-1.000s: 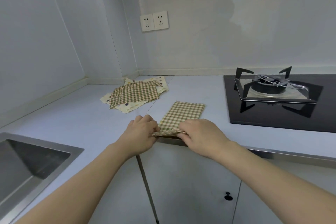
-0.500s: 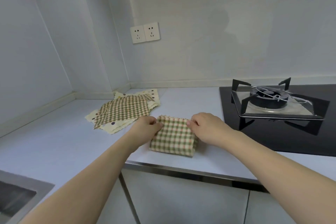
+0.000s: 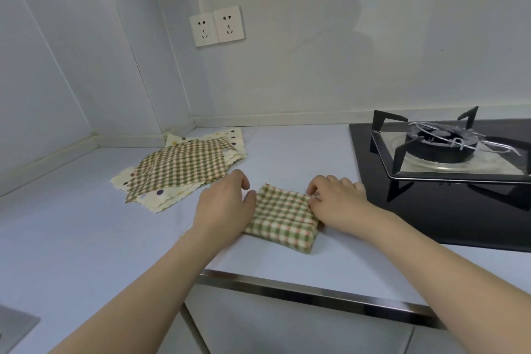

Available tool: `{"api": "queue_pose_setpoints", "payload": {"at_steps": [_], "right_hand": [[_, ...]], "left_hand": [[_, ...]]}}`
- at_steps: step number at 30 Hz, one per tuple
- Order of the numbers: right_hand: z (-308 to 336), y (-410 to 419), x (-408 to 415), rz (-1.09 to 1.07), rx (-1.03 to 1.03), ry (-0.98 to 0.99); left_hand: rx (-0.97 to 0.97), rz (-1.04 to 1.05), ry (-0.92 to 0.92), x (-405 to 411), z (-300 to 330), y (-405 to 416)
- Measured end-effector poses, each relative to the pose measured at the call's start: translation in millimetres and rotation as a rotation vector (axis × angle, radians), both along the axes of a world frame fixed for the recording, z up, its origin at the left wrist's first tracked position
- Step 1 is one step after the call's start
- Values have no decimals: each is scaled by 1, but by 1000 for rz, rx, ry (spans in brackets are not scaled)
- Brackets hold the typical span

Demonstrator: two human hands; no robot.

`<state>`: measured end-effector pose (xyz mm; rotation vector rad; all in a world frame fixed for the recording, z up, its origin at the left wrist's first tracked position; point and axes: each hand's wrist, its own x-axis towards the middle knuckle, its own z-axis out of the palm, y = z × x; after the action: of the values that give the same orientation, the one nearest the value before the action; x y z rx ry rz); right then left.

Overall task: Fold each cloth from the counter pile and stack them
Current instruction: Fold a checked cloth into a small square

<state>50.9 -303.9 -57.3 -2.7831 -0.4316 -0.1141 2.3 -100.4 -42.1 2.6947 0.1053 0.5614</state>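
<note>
A green-and-cream checked cloth lies folded into a small rectangle on the white counter, near its front edge. My right hand pinches the cloth's far right corner with curled fingers. At the cloth's left edge sits my left hand; its thumb touches the fabric and its fingers are loosely curled, off the cloth. A pile of unfolded cloths, checked ones over cream ones with dots, lies spread toward the back left corner.
A black gas hob with a burner and pan support sits just right of my right hand. A steel trim runs along the counter's front edge. A sink corner shows bottom left. Wall sockets hang above the pile.
Both hands carried the cloth's near edge away from me and folded it over, which halved its length. The view has tilted up and closer. My left hand's fingers have come off the cloth.
</note>
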Motion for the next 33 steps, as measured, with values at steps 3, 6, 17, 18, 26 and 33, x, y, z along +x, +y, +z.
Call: {"api": "queue_pose_setpoints", "payload": {"at_steps": [3, 6, 17, 18, 26, 33], "right_hand": [[4, -3, -13, -1, -12, 64], [11, -5, -33, 7, -38, 112], [25, -9, -88, -108, -249, 88], [28, -9, -89, -119, -265, 115], [25, -15, -77, 4, 26, 123], [23, -15, -61, 87, 790, 161]], "left_hand": [[37, -162, -211, -35, 1, -16], [127, -240, -37, -54, -10, -34], [102, -220, 498, -78, 5, -34], [115, -240, 541, -78, 9, -33], [-402, -5, 459, -23, 10, -2], [-697, -119, 563, 1, 23, -31]]}}
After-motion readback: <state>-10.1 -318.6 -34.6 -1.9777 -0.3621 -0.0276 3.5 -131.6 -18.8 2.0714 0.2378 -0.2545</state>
